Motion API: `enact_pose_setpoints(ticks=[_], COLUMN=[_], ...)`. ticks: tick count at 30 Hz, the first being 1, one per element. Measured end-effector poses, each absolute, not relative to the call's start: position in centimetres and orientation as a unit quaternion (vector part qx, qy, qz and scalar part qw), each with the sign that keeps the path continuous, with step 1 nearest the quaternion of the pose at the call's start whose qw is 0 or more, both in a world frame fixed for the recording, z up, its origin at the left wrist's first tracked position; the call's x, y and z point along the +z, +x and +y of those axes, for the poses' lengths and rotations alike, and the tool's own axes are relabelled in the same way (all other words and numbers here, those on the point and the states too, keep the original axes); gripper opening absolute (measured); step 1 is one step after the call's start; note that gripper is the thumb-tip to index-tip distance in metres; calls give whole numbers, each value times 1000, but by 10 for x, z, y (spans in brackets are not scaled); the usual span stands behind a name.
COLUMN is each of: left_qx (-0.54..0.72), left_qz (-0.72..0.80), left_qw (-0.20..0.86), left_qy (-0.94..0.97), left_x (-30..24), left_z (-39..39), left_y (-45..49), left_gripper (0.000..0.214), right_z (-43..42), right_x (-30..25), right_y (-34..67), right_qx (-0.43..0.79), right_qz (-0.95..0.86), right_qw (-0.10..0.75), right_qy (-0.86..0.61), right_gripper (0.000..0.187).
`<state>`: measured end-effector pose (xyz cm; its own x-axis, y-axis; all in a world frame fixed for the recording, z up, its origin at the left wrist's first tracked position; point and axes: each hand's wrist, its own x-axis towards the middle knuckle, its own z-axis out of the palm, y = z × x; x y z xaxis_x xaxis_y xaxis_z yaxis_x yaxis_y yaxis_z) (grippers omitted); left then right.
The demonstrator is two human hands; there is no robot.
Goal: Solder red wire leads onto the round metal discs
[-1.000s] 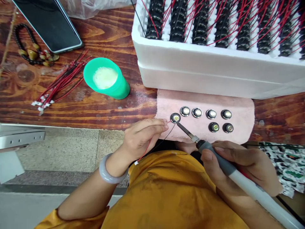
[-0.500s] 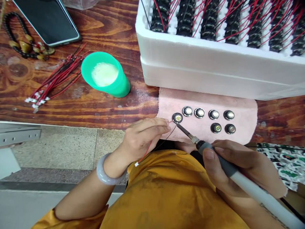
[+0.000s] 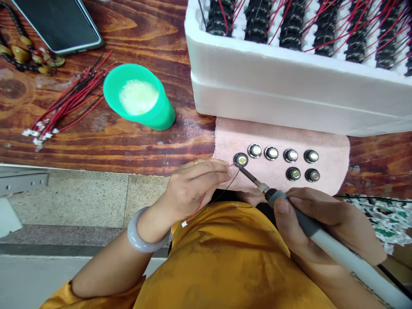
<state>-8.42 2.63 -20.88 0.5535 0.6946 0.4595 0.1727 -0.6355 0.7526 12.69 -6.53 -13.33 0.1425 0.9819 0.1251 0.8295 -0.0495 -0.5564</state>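
Note:
My left hand (image 3: 191, 184) pinches a thin red and black wire (image 3: 200, 202) and holds its bare end against a small round metal part (image 3: 240, 159) on a pink cloth (image 3: 331, 146). My right hand (image 3: 322, 223) grips a soldering iron (image 3: 299, 219) by its grey and white handle. The iron's tip touches the same round part. Several more round parts (image 3: 291, 155) lie in two rows on the cloth to the right.
A white foam box (image 3: 289, 90) packed with black parts and red wires stands behind the cloth. A green cup (image 3: 141, 103) with pale paste, a bundle of red wires (image 3: 64, 107), a phone (image 3: 58, 23) and a bead bracelet (image 3: 22, 53) lie at the left.
Both hands keep their hold and stay at the round part. The view has drifted slightly, so table items sit a little further left and up.

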Motion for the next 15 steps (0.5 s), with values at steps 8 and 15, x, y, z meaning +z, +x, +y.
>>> enact_pose_setpoints(ticks=[8, 15], left_qx=[384, 387], left_qz=[269, 263], left_qw=[335, 342], left_qy=[817, 815], left_x=[-207, -206], left_z=[26, 27], left_y=[-84, -84], left_gripper=[24, 26], right_z=[-56, -52], right_x=[-136, -122], right_y=[133, 138], right_qx=[148, 226], right_qz=[-652, -664], right_qw=[286, 205], right_qy=[-686, -682], right_gripper=[32, 26])
